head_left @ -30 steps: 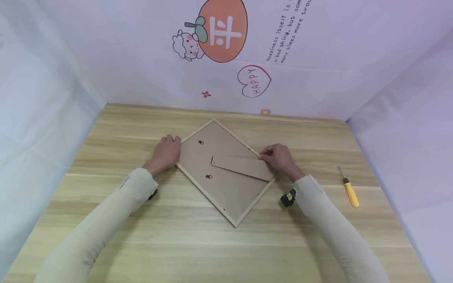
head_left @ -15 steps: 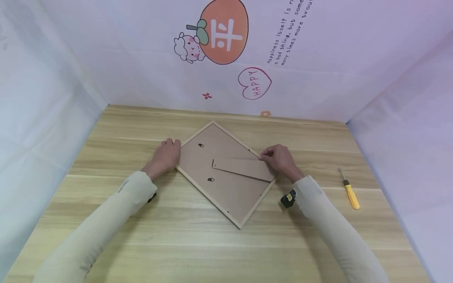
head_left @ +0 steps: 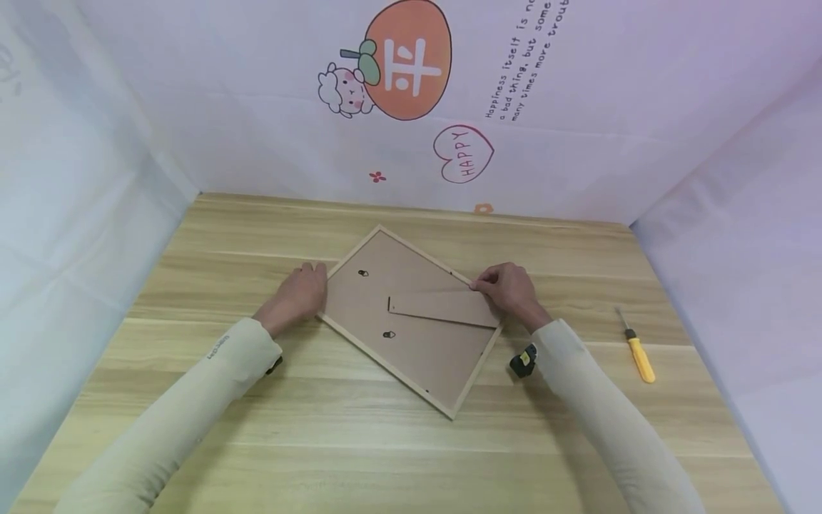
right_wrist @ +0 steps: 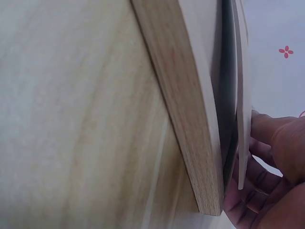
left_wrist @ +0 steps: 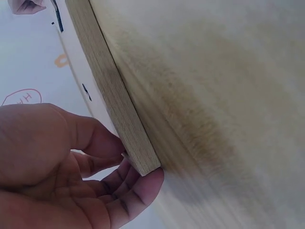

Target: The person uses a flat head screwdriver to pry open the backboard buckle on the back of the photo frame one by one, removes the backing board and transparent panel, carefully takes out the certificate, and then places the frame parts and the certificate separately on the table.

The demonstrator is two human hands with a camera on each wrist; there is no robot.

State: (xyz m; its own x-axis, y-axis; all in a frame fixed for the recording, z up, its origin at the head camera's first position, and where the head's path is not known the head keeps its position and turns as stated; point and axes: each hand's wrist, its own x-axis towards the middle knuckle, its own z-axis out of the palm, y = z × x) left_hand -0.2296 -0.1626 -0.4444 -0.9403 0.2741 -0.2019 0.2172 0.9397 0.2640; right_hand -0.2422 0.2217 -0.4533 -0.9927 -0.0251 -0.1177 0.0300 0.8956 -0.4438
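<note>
the picture frame (head_left: pixel 385 365) lies face down mid-view on the surface (head_left: pixel 359 457); it has just turned a little counterclockwise, its lower corner swinging right, which suggests repositioning rather than opening. its rim holds the backing board (head_left: pixel 417 353), with the stand leg (head_left: pixel 443 305) attached. the left hand (head_left: pixel 302 291) grips the left corner; the right hand (head_left: pixel 509 287) pinches near the right corner, thumb against the leg. a screwdriver (head_left: pixel 640 359) lies at right.
</note>
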